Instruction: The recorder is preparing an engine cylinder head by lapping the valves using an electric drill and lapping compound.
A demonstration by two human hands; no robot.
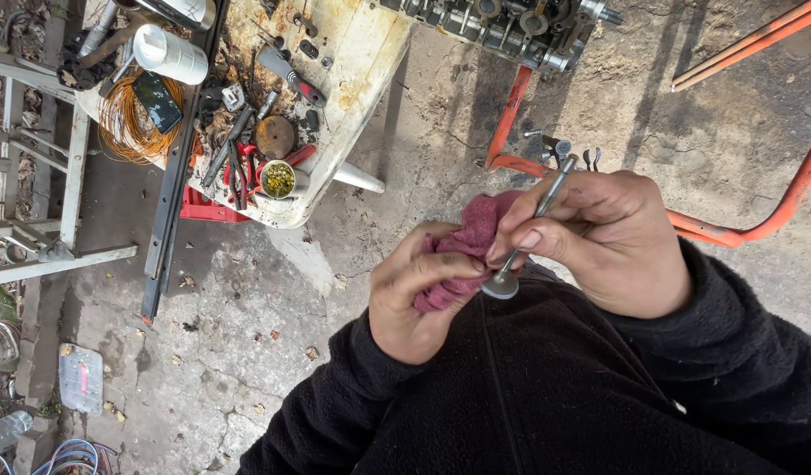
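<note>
Fingers of my right hand (612, 242) pinch the engine valve (524, 237) by its stem, head downward, keeping the disc exposed. My left hand (414, 299) closes on the reddish rag (462, 251) against that valve head, just below the cylinder head (502, 26).

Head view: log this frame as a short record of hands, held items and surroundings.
left hand: grips a red rag
right hand: holds a metal engine valve by its stem, round head down against the rag
clothing: black fleece jacket
behind: worn white table with tools, orange wire coil, white can
also: orange metal frame, engine part on it
ground: cracked concrete
</note>
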